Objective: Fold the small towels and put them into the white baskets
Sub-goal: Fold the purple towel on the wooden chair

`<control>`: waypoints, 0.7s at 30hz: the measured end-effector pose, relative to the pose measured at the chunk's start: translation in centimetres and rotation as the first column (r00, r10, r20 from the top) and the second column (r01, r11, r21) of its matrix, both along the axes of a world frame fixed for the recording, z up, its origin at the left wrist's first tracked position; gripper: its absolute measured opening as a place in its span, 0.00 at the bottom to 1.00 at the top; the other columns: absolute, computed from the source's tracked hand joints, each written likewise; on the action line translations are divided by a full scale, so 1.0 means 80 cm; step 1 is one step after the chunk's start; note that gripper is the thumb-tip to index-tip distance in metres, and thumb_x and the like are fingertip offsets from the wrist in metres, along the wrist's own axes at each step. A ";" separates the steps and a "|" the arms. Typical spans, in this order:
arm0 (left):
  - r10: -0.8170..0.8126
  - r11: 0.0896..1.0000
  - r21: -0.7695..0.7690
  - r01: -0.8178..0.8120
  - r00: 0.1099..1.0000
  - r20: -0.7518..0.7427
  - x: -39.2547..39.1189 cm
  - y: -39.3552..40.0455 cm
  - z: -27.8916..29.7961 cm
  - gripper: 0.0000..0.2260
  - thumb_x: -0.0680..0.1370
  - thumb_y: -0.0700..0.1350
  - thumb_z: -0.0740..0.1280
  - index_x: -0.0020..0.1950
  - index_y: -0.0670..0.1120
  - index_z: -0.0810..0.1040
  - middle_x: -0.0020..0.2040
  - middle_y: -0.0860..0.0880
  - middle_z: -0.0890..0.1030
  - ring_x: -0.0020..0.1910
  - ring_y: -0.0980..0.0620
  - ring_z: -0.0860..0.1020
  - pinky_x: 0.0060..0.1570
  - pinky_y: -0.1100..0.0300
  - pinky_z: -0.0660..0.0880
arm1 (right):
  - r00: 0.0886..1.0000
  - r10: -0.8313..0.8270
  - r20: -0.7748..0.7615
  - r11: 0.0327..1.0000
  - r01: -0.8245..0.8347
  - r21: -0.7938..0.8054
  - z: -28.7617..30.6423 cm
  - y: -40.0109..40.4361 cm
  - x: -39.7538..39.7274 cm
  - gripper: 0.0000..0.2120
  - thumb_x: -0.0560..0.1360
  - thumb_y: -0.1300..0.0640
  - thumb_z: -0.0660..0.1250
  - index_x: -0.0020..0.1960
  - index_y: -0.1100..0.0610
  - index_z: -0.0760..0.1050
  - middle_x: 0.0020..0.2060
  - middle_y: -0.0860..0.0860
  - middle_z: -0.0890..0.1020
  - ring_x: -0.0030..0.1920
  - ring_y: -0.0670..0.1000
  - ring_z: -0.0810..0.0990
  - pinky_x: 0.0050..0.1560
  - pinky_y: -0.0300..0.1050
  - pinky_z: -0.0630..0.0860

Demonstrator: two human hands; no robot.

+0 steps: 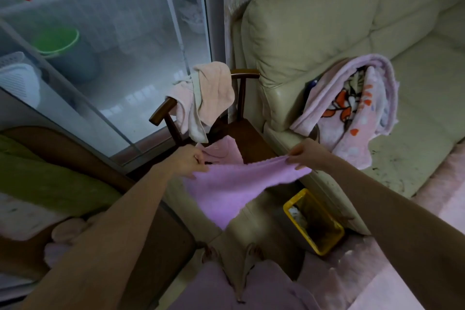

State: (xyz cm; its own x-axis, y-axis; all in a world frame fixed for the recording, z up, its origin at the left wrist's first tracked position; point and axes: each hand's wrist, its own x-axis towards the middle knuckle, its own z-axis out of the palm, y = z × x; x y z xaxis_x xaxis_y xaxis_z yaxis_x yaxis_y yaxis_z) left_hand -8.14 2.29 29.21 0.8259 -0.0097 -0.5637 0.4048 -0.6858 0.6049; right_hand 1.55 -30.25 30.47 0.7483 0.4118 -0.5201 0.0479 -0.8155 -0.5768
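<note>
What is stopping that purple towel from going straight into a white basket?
Nothing blocks the hands: the left hand and right hand already pinch the purple towel by its top edge. A white basket shows only at far left, behind the glass door, so the glass lies between them.

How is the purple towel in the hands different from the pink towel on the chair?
The purple towel is stretched between the left hand and the right hand, each pinching a top corner; the pink towel hangs untouched over the chair back. The purple towel is spread nearly flat; the pink towel is bunched and creased. Both are unfolded.
</note>
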 end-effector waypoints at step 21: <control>0.143 0.971 0.165 -0.172 0.975 0.173 -0.010 -0.011 -0.020 0.10 0.76 0.42 0.69 0.54 0.39 0.82 0.48 0.43 0.83 0.43 0.54 0.78 0.45 0.63 0.72 | 0.982 -0.067 0.177 0.992 0.046 0.117 -0.032 0.016 0.032 0.10 0.78 0.57 0.66 0.52 0.62 0.82 0.42 0.53 0.81 0.42 0.49 0.77 0.42 0.38 0.72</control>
State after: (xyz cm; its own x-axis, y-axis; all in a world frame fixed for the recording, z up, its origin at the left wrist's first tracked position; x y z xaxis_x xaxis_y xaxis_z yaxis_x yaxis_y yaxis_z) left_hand -8.97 1.40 27.58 0.8877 0.2165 -0.4064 0.4254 -0.7235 0.5437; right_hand 4.13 -28.96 27.89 0.8491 0.4142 -0.3278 0.1148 -0.7504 -0.6510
